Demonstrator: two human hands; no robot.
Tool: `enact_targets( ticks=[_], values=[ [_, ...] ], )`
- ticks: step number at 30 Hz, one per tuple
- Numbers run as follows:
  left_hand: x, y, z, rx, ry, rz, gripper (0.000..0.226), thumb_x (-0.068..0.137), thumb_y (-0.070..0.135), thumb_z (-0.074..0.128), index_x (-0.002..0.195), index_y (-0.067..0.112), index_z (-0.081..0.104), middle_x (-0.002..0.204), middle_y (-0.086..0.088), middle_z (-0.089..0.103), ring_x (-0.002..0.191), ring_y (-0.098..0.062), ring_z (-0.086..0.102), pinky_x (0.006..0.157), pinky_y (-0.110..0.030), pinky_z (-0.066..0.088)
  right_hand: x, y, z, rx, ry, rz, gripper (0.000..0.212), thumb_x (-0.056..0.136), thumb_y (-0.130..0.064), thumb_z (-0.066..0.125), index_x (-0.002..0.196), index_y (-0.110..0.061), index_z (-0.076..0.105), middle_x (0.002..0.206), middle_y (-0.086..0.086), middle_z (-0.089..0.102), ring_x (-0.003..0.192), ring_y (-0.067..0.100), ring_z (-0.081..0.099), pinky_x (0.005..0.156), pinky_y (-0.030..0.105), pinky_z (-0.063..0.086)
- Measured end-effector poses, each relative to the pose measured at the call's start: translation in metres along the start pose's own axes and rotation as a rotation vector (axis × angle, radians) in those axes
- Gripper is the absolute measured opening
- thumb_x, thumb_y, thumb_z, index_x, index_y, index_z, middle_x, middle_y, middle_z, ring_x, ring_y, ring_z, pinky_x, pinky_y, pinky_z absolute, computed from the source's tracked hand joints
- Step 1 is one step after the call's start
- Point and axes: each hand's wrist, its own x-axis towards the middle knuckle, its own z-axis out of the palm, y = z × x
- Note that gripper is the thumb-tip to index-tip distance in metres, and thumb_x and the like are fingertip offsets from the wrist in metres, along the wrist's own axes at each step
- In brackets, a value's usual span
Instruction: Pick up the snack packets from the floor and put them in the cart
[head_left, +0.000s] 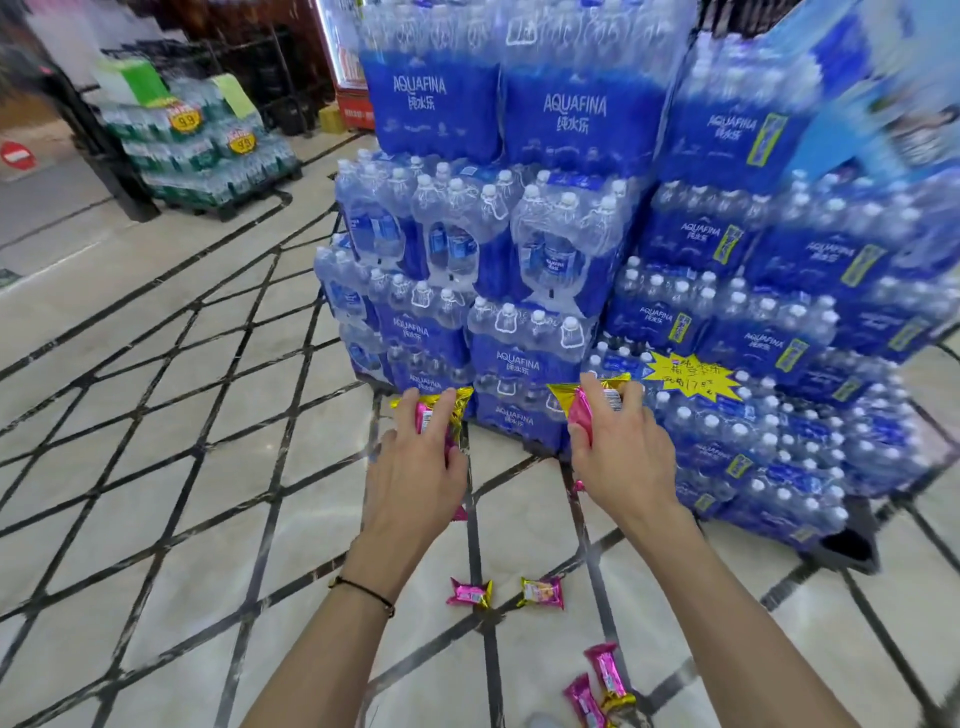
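Observation:
My left hand (415, 467) is shut on a pink and gold snack packet (431, 408), held up in front of the water stack. My right hand (618, 457) grips another pink and gold snack packet (582, 402) at the same height. On the tiled floor below lie several more packets: one (470, 593) and a second (541, 592) between my forearms, and two more (607, 675) (586, 702) near the bottom edge. No cart is in view.
A tall stack of blue shrink-wrapped water bottle packs (571, 260) fills the space right in front, with a yellow price tag (693, 376). A smaller pallet of green bottle packs (208, 150) stands at the far left. Pale tiled floor (156, 441) stretches to the left.

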Motion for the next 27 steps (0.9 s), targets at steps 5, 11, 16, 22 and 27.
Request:
enact_targets(
  ticks=[5,11,16,22,27],
  values=[
    [0.005,0.011,-0.004,-0.010,-0.049,0.160,0.063,0.097,0.028,0.056,0.152,0.037,0.026,0.159,-0.005,0.021,0.112,-0.029,0.056,0.076,-0.036,0.051,-0.027,0.006,-0.017,-0.032,0.045,0.139,0.055,0.098,-0.037,0.055,0.147,-0.028,0.031,0.130,0.015,0.043,0.098,0.037,0.059,0.071,0.046,0.052],
    [-0.003,0.048,0.012,-0.010,-0.136,0.405,0.064,0.096,0.029,0.054,0.152,0.038,0.027,0.159,-0.006,0.022,0.106,-0.033,0.056,0.073,-0.043,0.054,-0.080,0.042,-0.038,-0.087,0.077,0.334,0.057,0.097,-0.036,0.057,0.148,-0.028,0.032,0.131,0.016,0.042,0.099,0.039,0.060,0.072,0.046,0.054],
    [-0.031,0.106,0.033,-0.051,-0.230,0.591,0.061,0.095,0.027,0.052,0.151,0.037,0.030,0.157,-0.007,0.025,0.102,-0.037,0.057,0.064,-0.039,0.046,-0.140,0.091,-0.063,-0.148,0.135,0.528,0.057,0.094,-0.032,0.058,0.146,-0.027,0.036,0.126,0.017,0.046,0.097,0.040,0.059,0.067,0.042,0.047],
    [-0.081,0.197,0.052,-0.117,-0.310,0.837,0.063,0.093,0.027,0.054,0.152,0.036,0.032,0.155,-0.007,0.026,0.098,-0.038,0.058,0.063,-0.042,0.047,-0.230,0.150,-0.108,-0.202,0.204,0.758,0.053,0.096,-0.038,0.055,0.144,-0.028,0.034,0.124,0.013,0.044,0.091,0.035,0.060,0.069,0.045,0.054],
    [-0.156,0.288,0.062,-0.190,-0.376,0.989,0.063,0.093,0.026,0.057,0.151,0.035,0.034,0.156,-0.009,0.027,0.107,-0.042,0.058,0.072,-0.052,0.056,-0.338,0.207,-0.153,-0.243,0.280,0.972,0.053,0.095,-0.037,0.058,0.141,-0.028,0.034,0.129,0.015,0.044,0.093,0.035,0.061,0.071,0.045,0.055]
  ],
)
